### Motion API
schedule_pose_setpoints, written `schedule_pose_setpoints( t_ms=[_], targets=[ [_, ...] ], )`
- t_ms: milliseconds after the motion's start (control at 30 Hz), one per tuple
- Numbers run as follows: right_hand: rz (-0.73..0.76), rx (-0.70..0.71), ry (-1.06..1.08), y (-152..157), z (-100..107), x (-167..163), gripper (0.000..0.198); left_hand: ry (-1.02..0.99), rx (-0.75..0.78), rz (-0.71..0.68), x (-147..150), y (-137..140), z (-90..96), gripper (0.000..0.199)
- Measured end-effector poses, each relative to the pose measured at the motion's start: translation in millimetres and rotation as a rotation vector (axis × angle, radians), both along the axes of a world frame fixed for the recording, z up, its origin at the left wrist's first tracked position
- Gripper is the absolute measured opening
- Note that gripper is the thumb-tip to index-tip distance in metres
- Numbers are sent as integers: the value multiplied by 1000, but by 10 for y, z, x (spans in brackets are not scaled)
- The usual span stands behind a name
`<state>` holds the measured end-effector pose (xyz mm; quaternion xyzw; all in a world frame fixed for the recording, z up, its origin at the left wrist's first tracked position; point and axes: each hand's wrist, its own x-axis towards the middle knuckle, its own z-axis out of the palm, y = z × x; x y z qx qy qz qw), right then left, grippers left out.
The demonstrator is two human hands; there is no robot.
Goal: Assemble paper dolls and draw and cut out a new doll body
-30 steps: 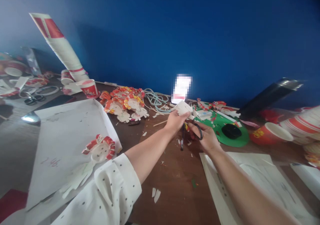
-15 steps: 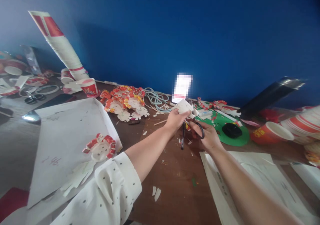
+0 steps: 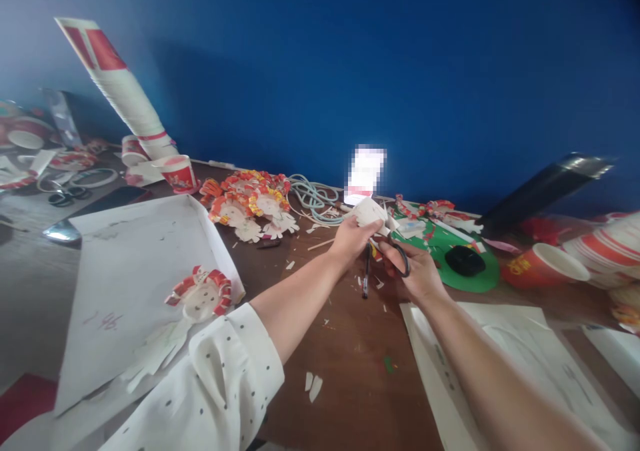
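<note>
Pinched in my left hand is a white paper piece, held over the middle of the table. My right hand grips a pair of scissors by its dark handle loops. The scissors' blades point up at the paper's right side, partly hidden by fingers and paper, so I cannot tell whether they touch it. A dark pen lies on the table just below both hands. Left of them rests a pile of paper figures with red and yellow curled edges.
A white box lid with one paper figure lies left. Stacked paper cups lean at the back left. On the right are a green sheet, an orange cup and white papers. A bright phone screen stands against the blue wall.
Hardly anything differs. Both hands keep their hold on the paper and scissors in almost the same place, and the view has shifted very slightly.
</note>
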<state>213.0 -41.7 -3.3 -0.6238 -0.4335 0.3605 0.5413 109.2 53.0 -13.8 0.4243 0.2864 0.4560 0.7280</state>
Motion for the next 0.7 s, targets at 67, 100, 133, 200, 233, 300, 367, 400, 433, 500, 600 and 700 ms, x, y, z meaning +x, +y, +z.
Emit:
schedule_pose_setpoints(
  t_ms=[67, 100, 133, 200, 233, 300, 367, 400, 433, 500, 600, 700],
  targets=[
    [-6, -2, 6, 0, 9, -5, 33, -16, 9, -1, -2, -5, 9, 27],
    [-11, -1, 2, 0, 16, -11, 34, -25, 12, -1, -2, -8, 14, 26],
    [-15, -3, -4, -1, 23, -18, 35, -32, 13, -1, -3, -10, 17, 26],
    [-29, -9, -15, -4, 39, -34, 37, -44, 8, 0, -3, -12, 19, 27],
    [-35, -13, -21, -6, 47, -42, 38, -45, 3, -3, -3, -11, 18, 27],
    [-41, -20, -37, -10, 60, -51, 38, -39, -8, -8, -4, -9, 16, 28],
    [-45, -25, -50, -13, 66, -50, 37, -34, -22, -9, -8, -10, 19, 28],
    [-41, -28, -57, -13, 67, -46, 37, -34, -28, -5, -11, -12, 25, 27],
    [-37, -31, -66, -13, 67, -41, 37, -36, -33, -1, -15, -16, 35, 26],
    [-29, -38, -90, -12, 68, -34, 38, -44, -43, 8, -24, -28, 63, 21],
    [-20, -44, -124, -13, 70, -40, 40, -48, -54, 34, -39, -49, 114, 15],
    [-18, -39, -127, -23, 82, -67, 45, -36, -60, 49, -49, -59, 139, 13]
  ],
)
